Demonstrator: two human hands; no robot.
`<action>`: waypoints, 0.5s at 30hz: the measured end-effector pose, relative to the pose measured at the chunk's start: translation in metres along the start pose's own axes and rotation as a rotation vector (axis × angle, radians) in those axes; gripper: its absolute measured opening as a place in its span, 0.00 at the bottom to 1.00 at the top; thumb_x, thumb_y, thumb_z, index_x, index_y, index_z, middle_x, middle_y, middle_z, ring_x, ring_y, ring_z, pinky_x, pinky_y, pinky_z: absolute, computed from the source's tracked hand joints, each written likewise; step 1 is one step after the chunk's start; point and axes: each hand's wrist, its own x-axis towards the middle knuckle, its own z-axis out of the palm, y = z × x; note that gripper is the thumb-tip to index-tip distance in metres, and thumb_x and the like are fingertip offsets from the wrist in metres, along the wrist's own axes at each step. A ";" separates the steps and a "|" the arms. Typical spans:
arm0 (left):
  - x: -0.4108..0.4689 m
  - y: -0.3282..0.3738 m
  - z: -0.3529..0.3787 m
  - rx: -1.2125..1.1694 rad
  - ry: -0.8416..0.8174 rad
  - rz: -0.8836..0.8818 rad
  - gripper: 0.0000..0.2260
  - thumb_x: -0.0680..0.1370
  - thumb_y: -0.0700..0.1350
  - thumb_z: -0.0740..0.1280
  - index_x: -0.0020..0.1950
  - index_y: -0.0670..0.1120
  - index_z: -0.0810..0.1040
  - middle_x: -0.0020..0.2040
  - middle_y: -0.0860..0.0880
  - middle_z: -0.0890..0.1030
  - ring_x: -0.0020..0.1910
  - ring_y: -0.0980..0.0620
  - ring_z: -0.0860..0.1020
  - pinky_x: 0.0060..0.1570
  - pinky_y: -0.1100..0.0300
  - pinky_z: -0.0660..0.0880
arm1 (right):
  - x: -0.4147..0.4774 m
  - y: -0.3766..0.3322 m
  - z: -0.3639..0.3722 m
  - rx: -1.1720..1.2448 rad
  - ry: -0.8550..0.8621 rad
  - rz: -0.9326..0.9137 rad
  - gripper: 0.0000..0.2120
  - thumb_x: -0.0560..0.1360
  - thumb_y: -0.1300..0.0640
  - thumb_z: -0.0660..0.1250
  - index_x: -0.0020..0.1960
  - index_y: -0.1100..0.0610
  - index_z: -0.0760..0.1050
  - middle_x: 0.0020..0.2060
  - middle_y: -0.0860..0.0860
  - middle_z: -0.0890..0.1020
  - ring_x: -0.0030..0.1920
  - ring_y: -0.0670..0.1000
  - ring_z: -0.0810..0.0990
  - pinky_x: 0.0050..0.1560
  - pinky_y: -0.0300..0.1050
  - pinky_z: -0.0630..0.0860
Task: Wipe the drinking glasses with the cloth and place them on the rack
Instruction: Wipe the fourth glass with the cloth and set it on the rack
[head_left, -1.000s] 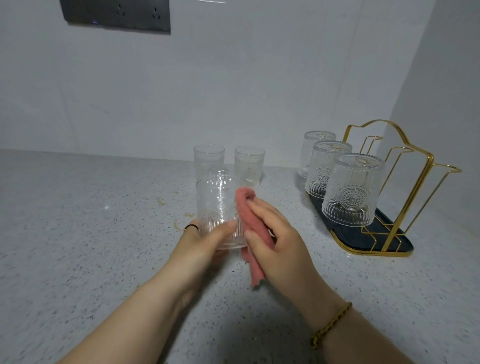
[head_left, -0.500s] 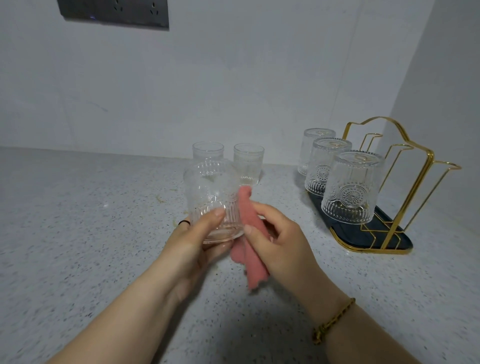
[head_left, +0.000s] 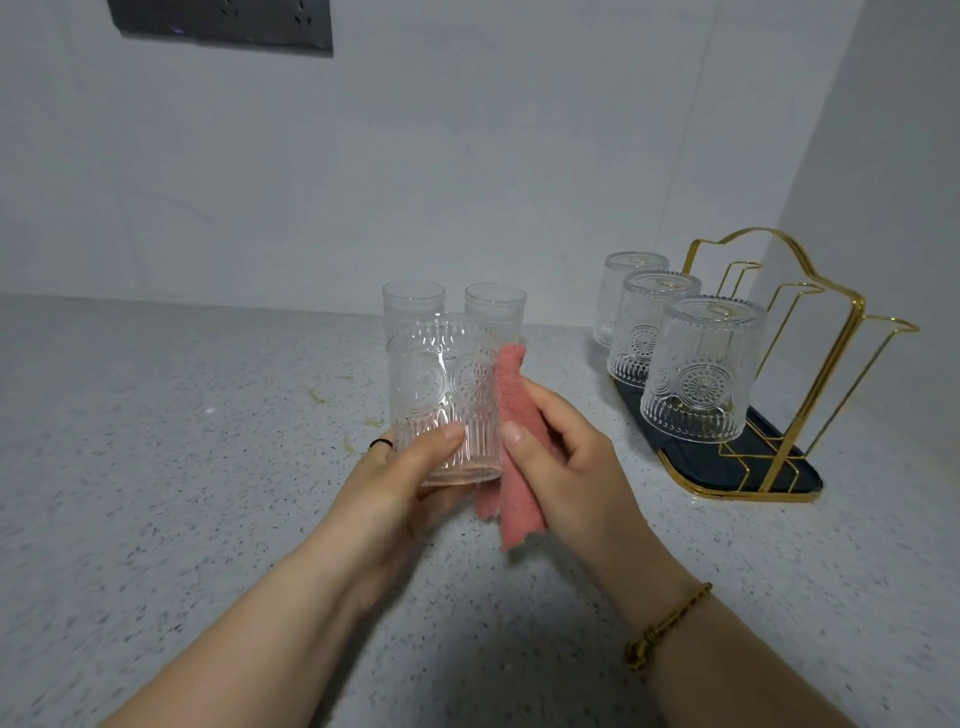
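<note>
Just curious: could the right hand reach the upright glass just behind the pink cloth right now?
Probably yes: only bare countertop lies before the upright glass, though the right hand grips the pink cloth.

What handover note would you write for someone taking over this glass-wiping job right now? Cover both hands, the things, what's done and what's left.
Left hand grips a patterned glass above the counter.
Right hand holds the pink cloth against that glass's side.
Done: three glasses stand upside down on the gold rack.
Left: finish wiping the held glass, rack it, then do the two upright glasses behind it.
</note>
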 end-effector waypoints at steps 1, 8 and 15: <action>0.001 0.000 -0.001 -0.005 0.006 0.002 0.11 0.62 0.47 0.67 0.37 0.41 0.83 0.40 0.43 0.84 0.37 0.49 0.82 0.39 0.61 0.80 | 0.000 0.001 0.001 0.026 -0.014 0.012 0.18 0.75 0.62 0.62 0.64 0.53 0.69 0.49 0.45 0.80 0.43 0.39 0.80 0.43 0.32 0.77; 0.002 0.004 -0.003 0.064 0.087 0.056 0.26 0.62 0.52 0.67 0.53 0.37 0.77 0.45 0.42 0.84 0.43 0.49 0.83 0.44 0.62 0.79 | -0.001 0.005 0.003 0.061 -0.017 0.000 0.21 0.73 0.67 0.63 0.63 0.51 0.68 0.55 0.51 0.77 0.46 0.39 0.80 0.42 0.29 0.76; 0.006 0.000 0.000 0.004 0.157 0.006 0.18 0.71 0.49 0.65 0.55 0.39 0.73 0.46 0.42 0.81 0.42 0.50 0.81 0.45 0.59 0.76 | -0.002 0.005 0.006 -0.061 0.026 -0.115 0.21 0.73 0.69 0.62 0.62 0.53 0.70 0.64 0.48 0.69 0.48 0.22 0.70 0.43 0.18 0.67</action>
